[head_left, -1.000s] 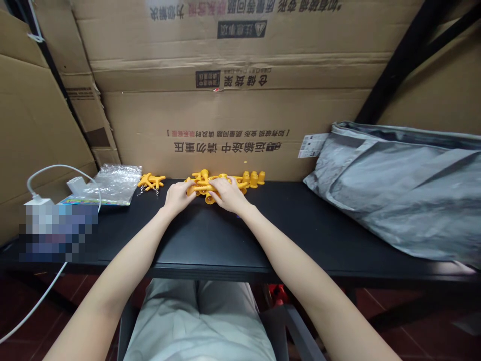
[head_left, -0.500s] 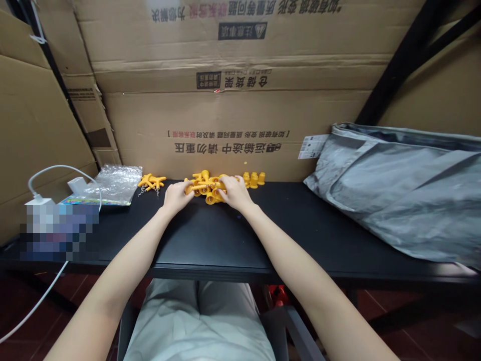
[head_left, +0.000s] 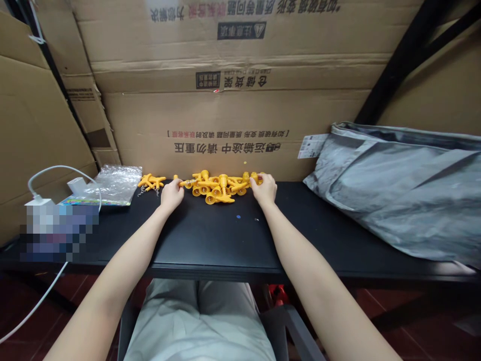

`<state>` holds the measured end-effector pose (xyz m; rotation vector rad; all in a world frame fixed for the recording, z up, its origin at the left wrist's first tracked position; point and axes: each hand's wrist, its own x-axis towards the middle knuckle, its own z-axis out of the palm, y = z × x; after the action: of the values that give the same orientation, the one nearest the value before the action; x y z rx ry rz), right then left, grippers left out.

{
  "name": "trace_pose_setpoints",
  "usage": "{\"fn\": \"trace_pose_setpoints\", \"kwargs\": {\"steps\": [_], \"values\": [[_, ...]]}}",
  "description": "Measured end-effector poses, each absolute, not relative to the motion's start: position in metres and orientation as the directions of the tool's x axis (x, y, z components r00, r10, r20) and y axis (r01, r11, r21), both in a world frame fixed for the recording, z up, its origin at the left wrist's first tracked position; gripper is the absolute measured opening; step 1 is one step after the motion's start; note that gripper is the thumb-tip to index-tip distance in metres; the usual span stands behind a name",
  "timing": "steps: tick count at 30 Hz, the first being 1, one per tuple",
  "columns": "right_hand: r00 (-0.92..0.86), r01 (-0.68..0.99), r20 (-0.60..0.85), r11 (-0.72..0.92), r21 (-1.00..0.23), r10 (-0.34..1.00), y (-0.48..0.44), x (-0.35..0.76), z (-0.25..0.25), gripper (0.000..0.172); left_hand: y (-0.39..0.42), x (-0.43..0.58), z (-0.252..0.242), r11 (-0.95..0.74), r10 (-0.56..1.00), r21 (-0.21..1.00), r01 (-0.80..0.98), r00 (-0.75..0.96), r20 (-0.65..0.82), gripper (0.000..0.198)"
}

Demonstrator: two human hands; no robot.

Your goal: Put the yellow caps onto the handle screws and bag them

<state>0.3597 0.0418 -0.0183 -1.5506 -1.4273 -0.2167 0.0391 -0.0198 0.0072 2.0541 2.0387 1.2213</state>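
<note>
1. At my 10 o'clock, a white charger (head_left: 39,201) with a looping cable stands near the edge of the black counter (head_left: 210,235).
2. At 11 o'clock, a clear plastic packet (head_left: 118,183) lies flat.
3. Between 11 and 12, branched yellow pieces (head_left: 151,181) rest with thin coils beside them.
4. Just short of 12, my left hand (head_left: 172,196) has its fingers closed around a yellow piece (head_left: 176,177); its ends poke out past my fingers.
5. At 12 o'clock, a yellow pile (head_left: 216,192) of cups and branched parts sits between my hands, near the cardboard (head_left: 225,115).
6. At 1 o'clock, my right hand (head_left: 265,190) is curled over small yellow cups (head_left: 246,177) standing in a row; I cannot tell whether it grips one.
7. At 2 o'clock, a grey bag (head_left: 394,200) slumps on the counter.
</note>
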Motion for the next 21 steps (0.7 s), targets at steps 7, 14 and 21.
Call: {"fn": "trace_pose_setpoints", "kwargs": {"steps": [7,14,21], "values": [[0.604,0.603,0.426,-0.037,-0.797,0.673,0.056,0.389,-0.038,0.015,-0.01,0.035,0.002,-0.229,0.867,0.707,0.669,-0.191,0.461,0.02],[0.63,0.592,0.298,-0.195,-0.782,0.717,0.055,0.392,-0.036,0.018,-0.007,0.037,-0.001,-0.214,0.924,0.934,0.286,-0.25,0.288,0.033],[0.579,0.668,0.231,-0.294,-0.683,0.782,0.052,0.384,-0.033,0.022,-0.007,0.038,0.007,-0.105,0.962,0.994,-0.032,-0.256,0.093,0.038]]}}
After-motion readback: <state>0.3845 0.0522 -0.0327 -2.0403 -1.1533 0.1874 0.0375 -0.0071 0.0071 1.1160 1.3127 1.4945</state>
